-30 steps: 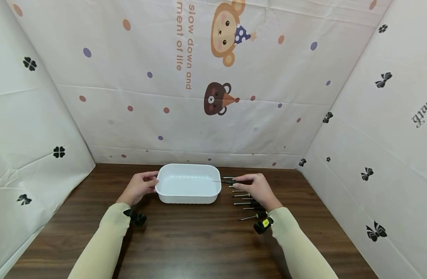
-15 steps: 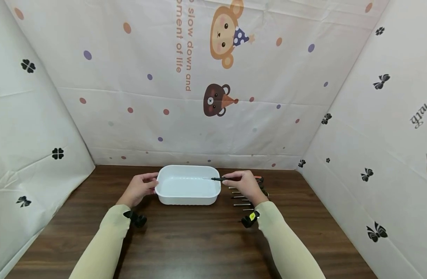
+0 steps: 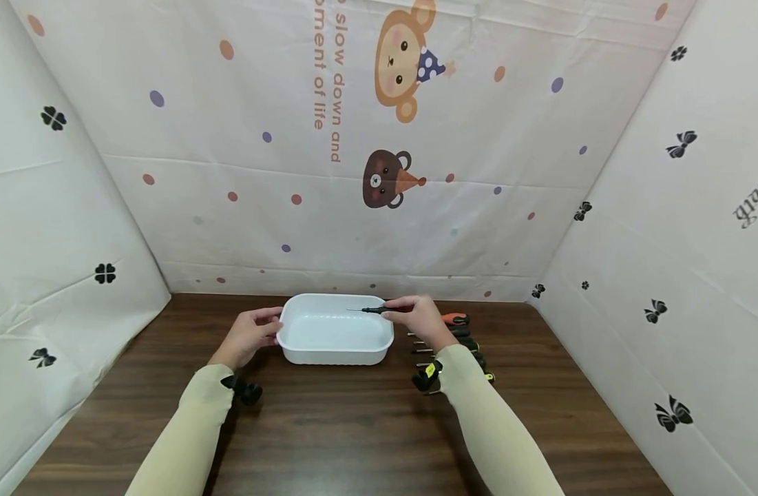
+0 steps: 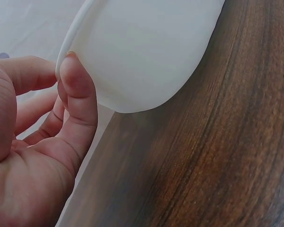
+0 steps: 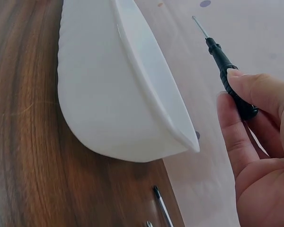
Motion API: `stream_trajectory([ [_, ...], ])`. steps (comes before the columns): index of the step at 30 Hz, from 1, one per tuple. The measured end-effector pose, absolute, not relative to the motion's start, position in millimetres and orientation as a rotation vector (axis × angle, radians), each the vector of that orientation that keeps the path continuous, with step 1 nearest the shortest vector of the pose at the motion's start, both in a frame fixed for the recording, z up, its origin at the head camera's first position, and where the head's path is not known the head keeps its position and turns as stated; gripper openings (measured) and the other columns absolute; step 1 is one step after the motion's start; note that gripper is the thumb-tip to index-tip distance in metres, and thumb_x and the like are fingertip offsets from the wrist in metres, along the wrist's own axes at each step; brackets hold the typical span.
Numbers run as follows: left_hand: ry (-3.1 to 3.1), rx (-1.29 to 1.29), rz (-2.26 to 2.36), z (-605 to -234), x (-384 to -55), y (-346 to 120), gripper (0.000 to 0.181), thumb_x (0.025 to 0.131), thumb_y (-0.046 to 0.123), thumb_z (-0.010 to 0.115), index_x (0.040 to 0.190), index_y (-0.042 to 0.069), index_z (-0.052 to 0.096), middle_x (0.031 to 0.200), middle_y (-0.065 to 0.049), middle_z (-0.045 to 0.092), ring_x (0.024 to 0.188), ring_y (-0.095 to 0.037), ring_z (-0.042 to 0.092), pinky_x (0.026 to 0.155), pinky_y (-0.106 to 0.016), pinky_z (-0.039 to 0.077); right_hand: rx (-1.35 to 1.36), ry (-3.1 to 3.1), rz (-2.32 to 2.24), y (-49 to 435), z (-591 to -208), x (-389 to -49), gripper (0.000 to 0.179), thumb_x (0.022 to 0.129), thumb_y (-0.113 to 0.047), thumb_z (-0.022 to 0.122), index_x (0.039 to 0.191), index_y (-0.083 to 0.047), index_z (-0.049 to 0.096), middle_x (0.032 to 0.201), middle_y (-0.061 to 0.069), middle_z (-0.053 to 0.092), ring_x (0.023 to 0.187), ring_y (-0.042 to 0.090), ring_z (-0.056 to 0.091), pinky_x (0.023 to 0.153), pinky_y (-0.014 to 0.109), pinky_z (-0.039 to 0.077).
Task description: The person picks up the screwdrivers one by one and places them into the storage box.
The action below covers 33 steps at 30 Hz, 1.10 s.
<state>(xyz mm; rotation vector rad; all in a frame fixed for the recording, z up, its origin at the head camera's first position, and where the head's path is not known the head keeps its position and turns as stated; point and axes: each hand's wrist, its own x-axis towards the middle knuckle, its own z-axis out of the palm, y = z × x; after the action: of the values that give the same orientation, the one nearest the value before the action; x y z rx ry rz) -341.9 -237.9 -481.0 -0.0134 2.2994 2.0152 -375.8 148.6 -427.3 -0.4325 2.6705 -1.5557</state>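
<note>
A white rectangular tray [image 3: 335,357] with rounded corners rests on the wooden table. At its left end my left hand [image 3: 250,336] pinches the rim; the left wrist view shows the thumb [image 4: 78,80] inside the wall and fingers outside. My right hand [image 3: 420,320] holds a small black screwdriver [image 5: 226,71] by its handle, pinched between thumb and fingers. The screwdriver's thin metal shaft [image 3: 356,309] points left, over the tray's far right part. In the right wrist view the screwdriver is above the rim, apart from it.
Several screwdrivers lie in a row right of the tray, partly hidden by my right arm; one has an orange handle [image 3: 456,319]. Two screwdriver tips [image 5: 157,191] show in the right wrist view. A printed white cloth [image 3: 329,227] hangs behind the table [image 3: 317,427].
My right hand has lifted the black screwdriver from the row and moved it left, over the tray. The left hand has stayed on the rim.
</note>
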Motion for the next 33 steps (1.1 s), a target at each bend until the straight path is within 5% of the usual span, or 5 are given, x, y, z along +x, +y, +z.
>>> stream_trajectory([
  [22, 2.284, -0.029, 2.041, -478, -341, -236, 0.054, 0.100, 0.011, 0.067, 0.149, -0.002, 0.049, 0.105, -0.005, 0.059, 0.083, -0.012, 0.062, 0.074, -0.025, 0.063, -0.405, 2.706, -1.418, 105, -427, -404, 0.021, 0.085, -0.026, 0.085, 0.106, -0.025, 0.082, 0.124, 0.004, 0.073, 0.109, 0.023, 0.068, 0.085, 0.035, 0.061],
  [28, 2.279, -0.008, 2.051, -479, -341, -237, 0.055, 0.099, 0.010, 0.067, 0.149, -0.003, 0.048, 0.102, -0.003, 0.059, 0.080, -0.010, 0.062, 0.072, -0.024, 0.062, -0.396, 2.718, -1.377, 95, -428, -409, 0.020, 0.086, -0.025, 0.085, 0.106, -0.024, 0.083, 0.133, 0.006, 0.069, 0.122, 0.026, 0.063, 0.094, 0.040, 0.059],
  [33, 2.285, -0.028, 2.046, -482, -343, -237, 0.054, 0.099, 0.010, 0.068, 0.148, -0.003, 0.050, 0.103, -0.003, 0.059, 0.081, -0.011, 0.062, 0.072, -0.025, 0.062, -0.384, 2.719, -1.351, 91, -432, -414, 0.019, 0.084, -0.022, 0.086, 0.104, -0.024, 0.083, 0.125, 0.005, 0.071, 0.115, 0.027, 0.065, 0.093, 0.042, 0.058],
])
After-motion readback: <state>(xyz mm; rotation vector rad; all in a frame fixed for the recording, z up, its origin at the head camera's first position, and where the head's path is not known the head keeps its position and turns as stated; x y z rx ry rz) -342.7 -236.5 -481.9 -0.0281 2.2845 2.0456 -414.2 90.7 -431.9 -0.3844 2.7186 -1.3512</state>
